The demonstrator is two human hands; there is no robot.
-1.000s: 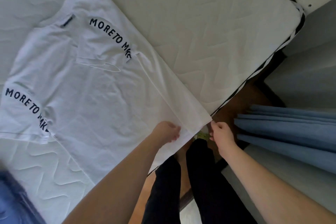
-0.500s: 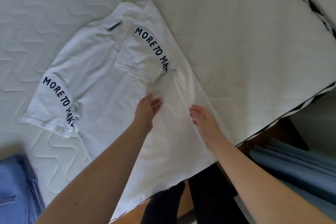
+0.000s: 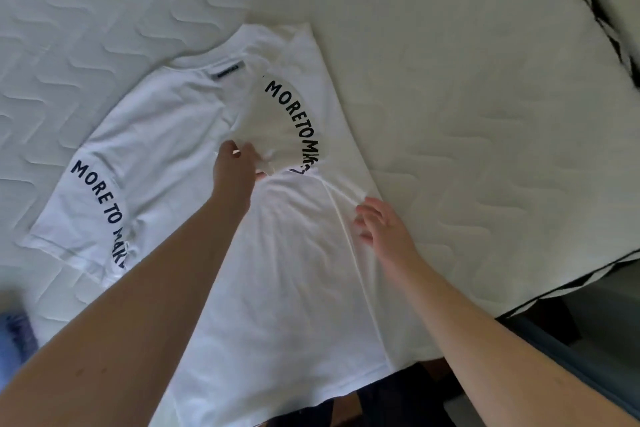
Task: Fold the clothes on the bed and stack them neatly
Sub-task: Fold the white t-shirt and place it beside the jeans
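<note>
Quilted mattress (image 3: 450,80) under white T-shirt (image 3: 180,121), left hand (image 3: 235,173) pinching sleeve (image 3: 277,135).

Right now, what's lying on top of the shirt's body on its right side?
The folded-in right sleeve, its hem pinched by the left hand. The shirt fabric beneath it is covered.

Blurred blue garment (image 3: 14,333) at left edge; shirt hem (image 3: 242,416) cut off

A white printed cotton T-shirt (image 3: 180,121) lies flat on the quilted white mattress bed (image 3: 467,80), collar far, hem at the near edge. A blue folded garment (image 3: 14,333) sits near left of it.
</note>
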